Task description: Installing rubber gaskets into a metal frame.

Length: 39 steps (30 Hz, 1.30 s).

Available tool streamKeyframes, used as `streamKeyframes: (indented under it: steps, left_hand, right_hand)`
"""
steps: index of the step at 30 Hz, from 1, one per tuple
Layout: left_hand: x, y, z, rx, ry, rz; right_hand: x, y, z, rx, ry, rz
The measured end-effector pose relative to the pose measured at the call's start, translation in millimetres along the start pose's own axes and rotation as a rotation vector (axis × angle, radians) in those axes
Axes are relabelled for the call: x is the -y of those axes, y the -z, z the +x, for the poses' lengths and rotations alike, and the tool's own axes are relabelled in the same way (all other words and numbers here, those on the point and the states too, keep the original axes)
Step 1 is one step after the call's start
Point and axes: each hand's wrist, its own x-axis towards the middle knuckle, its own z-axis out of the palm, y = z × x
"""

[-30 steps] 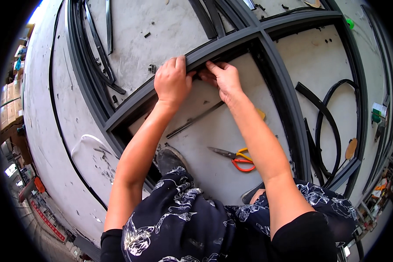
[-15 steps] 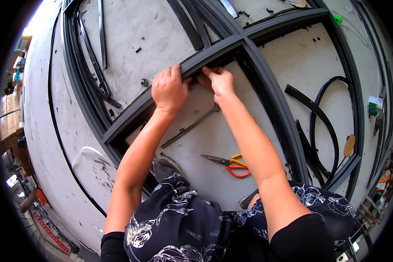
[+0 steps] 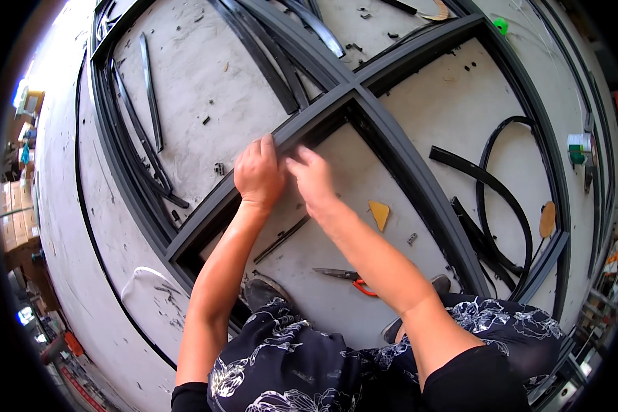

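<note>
On the floor (image 3: 185, 75), the grey frame (image 3: 353, 87) has its crossbar (image 3: 316, 115) running from about half past seven to half past one. The left hand (image 3: 259, 177) lies across it, fingers together; the blurred right hand (image 3: 314, 177) has closed in at its three o'clock, apparently narrowing the work; whether either pinches anything, I cannot tell. At four o'clock, a yellow wedge (image 3: 380, 215) is newly uncovered.

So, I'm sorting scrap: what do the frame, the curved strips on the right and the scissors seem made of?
Frame: likely coated metal, perhaps aluminium; even matt grey, crisp edges.
Curved strips: probably rubber or soft plastic; black, slightly shiny, smoothly bent.
Scissors: apparently steel blades, dark with slight sheen; handle seemingly plastic-coated, bright orange-red.
</note>
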Motion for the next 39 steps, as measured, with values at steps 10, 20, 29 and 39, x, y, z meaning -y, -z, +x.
streamKeyframes:
  steps: [10,20,29,39]
  left_hand:
    - [-7.1,-4.3,15.4,0.006,-0.059,-0.008]
    - [-16.9,-3.6,23.1,0.015,-0.008,-0.016]
    - [-25.7,-13.8,33.2,-0.016,-0.034,-0.025]
    - [-27.5,-8.4,34.2,0.03,-0.043,0.003]
  right_hand:
    - [18.9,18.8,0.5,-0.066,-0.03,0.128]
    - [21.2,33.5,4.8,-0.199,-0.025,0.037]
    - [5.2,32.6,28.9,-0.124,0.152,-0.012]
    - [88.1,68.7,61.0,-0.037,1.31,-1.416]
